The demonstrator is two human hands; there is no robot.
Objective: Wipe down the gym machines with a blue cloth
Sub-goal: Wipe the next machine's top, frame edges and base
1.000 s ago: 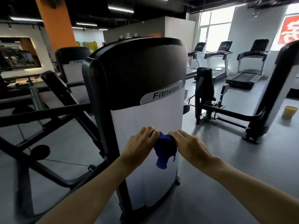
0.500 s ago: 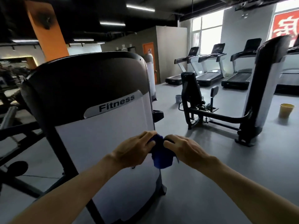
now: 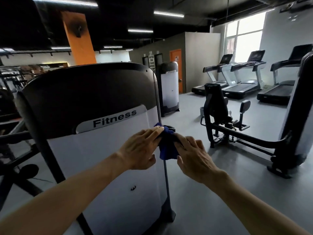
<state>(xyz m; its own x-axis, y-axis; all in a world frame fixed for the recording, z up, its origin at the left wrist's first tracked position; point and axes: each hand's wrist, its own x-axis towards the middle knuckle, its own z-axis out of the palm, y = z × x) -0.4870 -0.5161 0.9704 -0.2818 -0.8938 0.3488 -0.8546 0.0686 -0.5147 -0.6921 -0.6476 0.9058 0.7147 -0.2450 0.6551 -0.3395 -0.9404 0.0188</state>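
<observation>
A gym machine shroud (image 3: pixel 105 150), black on top and white below with the word "Fitness", stands right in front of me. The blue cloth (image 3: pixel 166 150) hangs at the shroud's right edge, between my two hands. My left hand (image 3: pixel 140 150) holds the cloth's upper left part, fingers stretched along its top and thumb below. My right hand (image 3: pixel 193 158) grips the cloth from the right, fingers curled over its upper edge. Much of the cloth is hidden under my fingers.
A black seated machine (image 3: pixel 220 112) stands on the grey floor to the right, beside a tall shroud (image 3: pixel 298 116) at the right edge. Treadmills (image 3: pixel 242 82) line the windowed back wall. Another white shroud (image 3: pixel 169 89) stands behind. Black frames (image 3: pixel 11 133) crowd the left.
My view has swung further right, so the Fitness shroud sits more to the left. Both hands with the cloth now sit at the shroud's right edge, and my left fingers have stretched out along the cloth.
</observation>
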